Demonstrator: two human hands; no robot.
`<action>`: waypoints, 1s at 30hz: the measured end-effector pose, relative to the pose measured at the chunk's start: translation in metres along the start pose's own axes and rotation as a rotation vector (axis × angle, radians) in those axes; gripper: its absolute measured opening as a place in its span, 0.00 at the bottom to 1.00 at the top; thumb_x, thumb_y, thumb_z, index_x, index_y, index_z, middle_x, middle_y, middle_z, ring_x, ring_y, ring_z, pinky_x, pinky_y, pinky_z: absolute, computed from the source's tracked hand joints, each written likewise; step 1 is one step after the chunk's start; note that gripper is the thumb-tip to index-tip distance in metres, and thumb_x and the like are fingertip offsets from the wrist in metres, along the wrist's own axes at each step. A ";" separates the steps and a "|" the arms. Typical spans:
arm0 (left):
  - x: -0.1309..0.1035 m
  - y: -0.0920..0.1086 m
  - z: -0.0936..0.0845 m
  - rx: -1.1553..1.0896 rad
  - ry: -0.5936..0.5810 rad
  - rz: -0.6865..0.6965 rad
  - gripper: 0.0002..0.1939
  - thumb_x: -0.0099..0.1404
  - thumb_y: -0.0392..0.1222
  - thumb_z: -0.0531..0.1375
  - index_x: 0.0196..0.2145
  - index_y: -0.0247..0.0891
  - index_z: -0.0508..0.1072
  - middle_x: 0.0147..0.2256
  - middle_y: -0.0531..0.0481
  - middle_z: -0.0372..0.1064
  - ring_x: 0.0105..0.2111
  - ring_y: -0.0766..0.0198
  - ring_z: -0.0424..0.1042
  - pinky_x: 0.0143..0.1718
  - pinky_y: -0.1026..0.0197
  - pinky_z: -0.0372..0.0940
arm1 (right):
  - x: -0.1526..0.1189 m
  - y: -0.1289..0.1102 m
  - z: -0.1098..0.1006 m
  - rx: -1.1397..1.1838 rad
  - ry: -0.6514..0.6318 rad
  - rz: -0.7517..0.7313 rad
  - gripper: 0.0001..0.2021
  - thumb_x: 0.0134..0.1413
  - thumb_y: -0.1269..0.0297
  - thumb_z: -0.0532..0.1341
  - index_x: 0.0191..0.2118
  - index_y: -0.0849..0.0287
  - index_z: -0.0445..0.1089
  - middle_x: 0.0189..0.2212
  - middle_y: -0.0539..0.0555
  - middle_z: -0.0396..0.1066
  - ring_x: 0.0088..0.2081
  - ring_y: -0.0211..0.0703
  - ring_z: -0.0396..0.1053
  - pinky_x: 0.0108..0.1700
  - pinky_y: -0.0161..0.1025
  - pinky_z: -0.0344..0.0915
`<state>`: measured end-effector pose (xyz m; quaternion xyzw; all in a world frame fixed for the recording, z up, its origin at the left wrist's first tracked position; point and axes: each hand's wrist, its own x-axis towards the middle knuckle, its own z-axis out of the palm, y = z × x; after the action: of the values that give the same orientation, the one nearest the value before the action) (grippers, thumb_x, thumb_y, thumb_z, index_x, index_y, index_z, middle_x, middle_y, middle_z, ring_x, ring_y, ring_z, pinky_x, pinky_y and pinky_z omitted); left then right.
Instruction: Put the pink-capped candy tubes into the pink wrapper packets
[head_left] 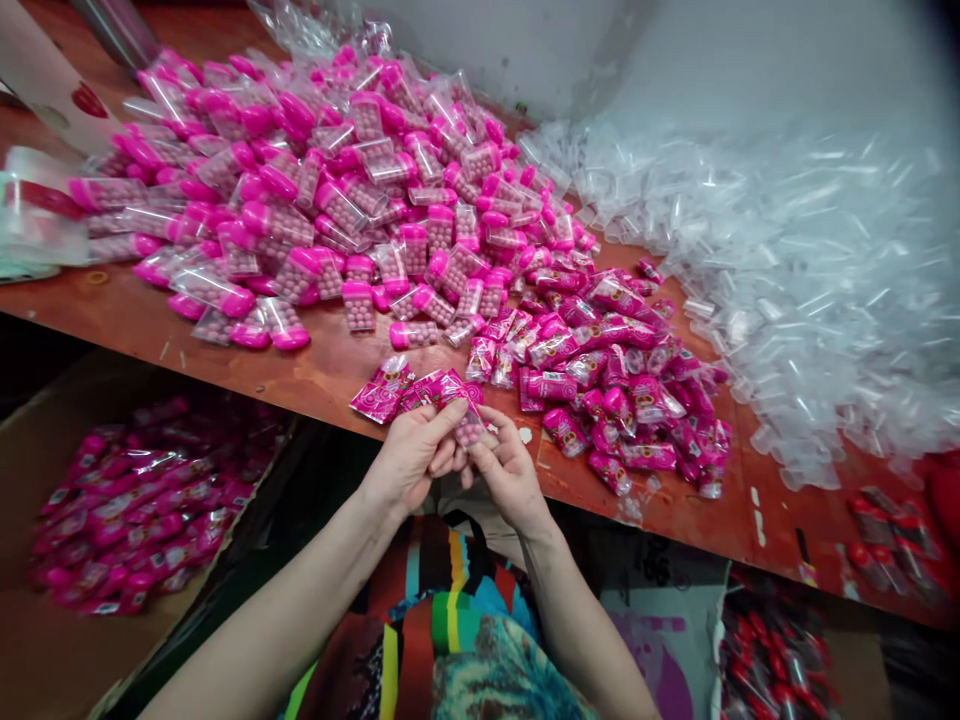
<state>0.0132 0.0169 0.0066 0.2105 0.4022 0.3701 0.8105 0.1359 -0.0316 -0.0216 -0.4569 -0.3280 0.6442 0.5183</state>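
Between my two hands, just over the table's front edge, is a small clear tube of pink candy balls with a printed pink wrapper at its upper end. The fingers of my left hand are closed on its left side. My right hand pinches it from the right. How far the wrapper covers the tube is hard to see. Flat pink wrappers lie on the table just beyond my left hand. To the right of my hands is a pile of wrapped pink candy tubes.
A large heap of pink-capped candy tubes covers the back of the red-brown table. Clear empty tubes are piled at right. Below the edge stand a box of wrapped tubes at left and a box of red items at right.
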 end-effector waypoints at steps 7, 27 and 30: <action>-0.004 -0.009 0.008 0.088 0.069 0.041 0.22 0.58 0.49 0.65 0.16 0.35 0.63 0.10 0.55 0.56 0.11 0.73 0.58 0.14 0.69 0.46 | 0.004 0.004 -0.001 0.014 0.057 -0.057 0.14 0.58 0.59 0.62 0.47 0.55 0.61 0.23 0.44 0.70 0.21 0.33 0.66 0.26 0.32 0.62; 0.000 0.025 -0.008 0.301 0.277 0.377 0.14 0.61 0.50 0.62 0.34 0.35 0.76 0.17 0.54 0.66 0.12 0.75 0.53 0.14 0.68 0.47 | 0.028 -0.057 -0.039 -0.163 0.374 -0.279 0.13 0.61 0.57 0.56 0.50 0.51 0.62 0.34 0.49 0.72 0.23 0.32 0.62 0.27 0.33 0.60; 0.000 0.009 -0.014 0.369 0.251 0.288 0.14 0.60 0.49 0.63 0.33 0.34 0.75 0.22 0.51 0.71 0.11 0.75 0.53 0.14 0.67 0.48 | 0.027 -0.034 -0.030 -0.847 0.313 -0.211 0.11 0.60 0.58 0.58 0.45 0.56 0.67 0.34 0.52 0.71 0.31 0.39 0.68 0.32 0.36 0.61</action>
<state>-0.0023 0.0232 0.0043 0.3622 0.5262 0.4254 0.6410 0.1748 0.0016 -0.0084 -0.6843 -0.5246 0.3205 0.3921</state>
